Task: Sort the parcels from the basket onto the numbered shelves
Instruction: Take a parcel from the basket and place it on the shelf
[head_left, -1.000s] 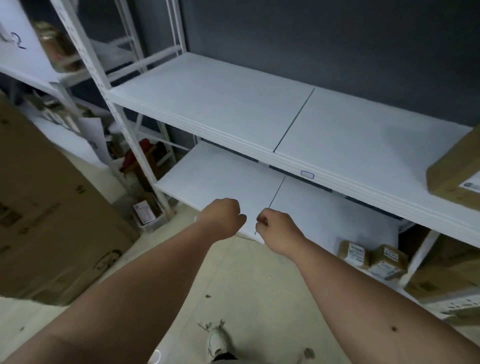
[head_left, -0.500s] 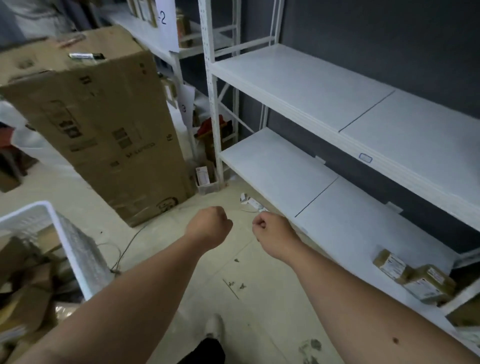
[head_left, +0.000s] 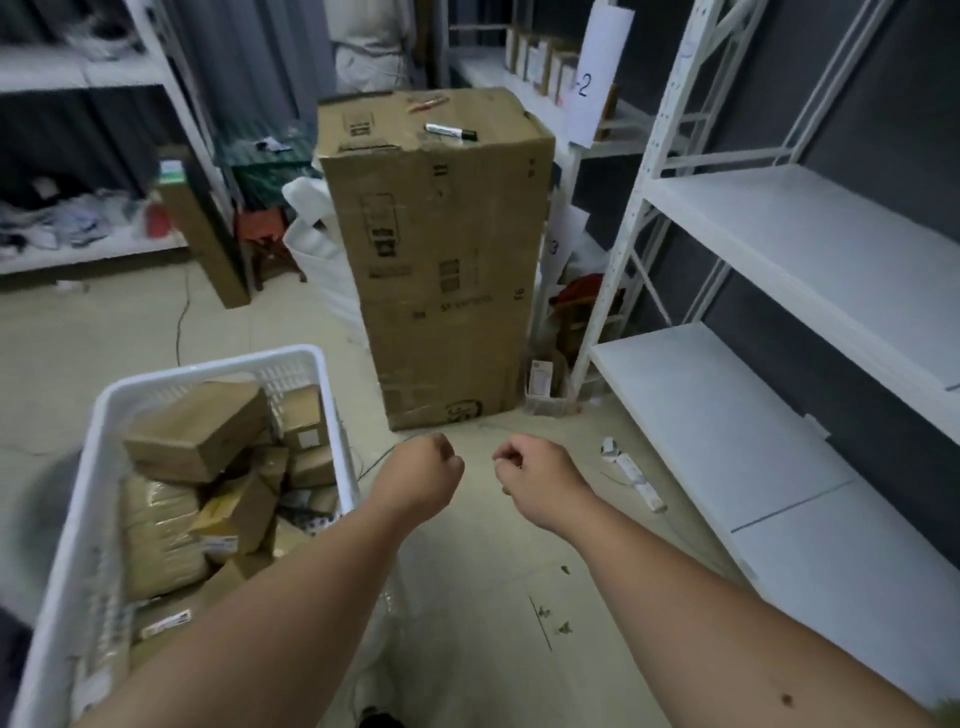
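Note:
A white plastic basket (head_left: 218, 366) stands on the floor at the lower left, filled with several brown cardboard parcels (head_left: 195, 434). My left hand (head_left: 423, 480) hovers just right of the basket's rim, fingers curled into a fist with nothing in it. My right hand (head_left: 537, 480) is beside it, also curled and holding nothing. White shelves (head_left: 779, 244) run along the right wall, their boards bare in this view. A paper sign marked "-2" (head_left: 592, 83) hangs on the farther rack.
A tall cardboard box (head_left: 441, 260) stands ahead with a marker pen (head_left: 451, 132) on top. A small white box (head_left: 540, 382) sits at the rack's foot, and white packets (head_left: 631, 473) lie on the floor. More shelving (head_left: 78, 156) with clutter lines the left wall.
My view has swung left, away from the white shelves toward the basket and the tall box. Both hands stay curled, side by side, holding nothing.

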